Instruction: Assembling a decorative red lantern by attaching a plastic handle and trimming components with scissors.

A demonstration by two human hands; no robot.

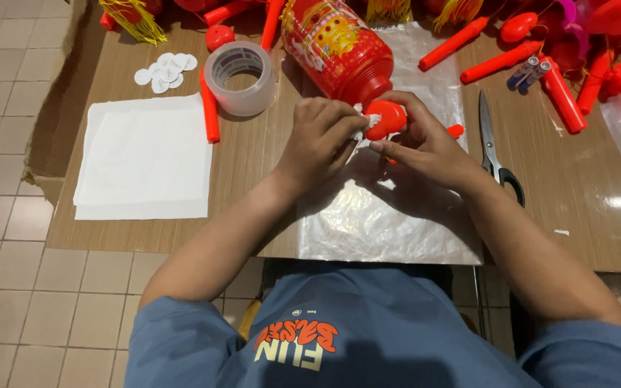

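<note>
Left hand (318, 140) curls tight, pinching a white scrap against the round red cap (386, 118); right hand (425, 144) pinches the cap too. Glossy red lantern (336, 47) lies just beyond, over crinkly clear plastic sheet (375, 223).

Wood-grain table (253, 169) with a straight near edge, standing on a floor of pale beige square tiles (8, 287) with grey grout lines. Flattened brown cardboard (55, 122) lies on the floor along the table's left edge. Lighting is even and soft, producing faint glare on the tabletop at right.
</note>
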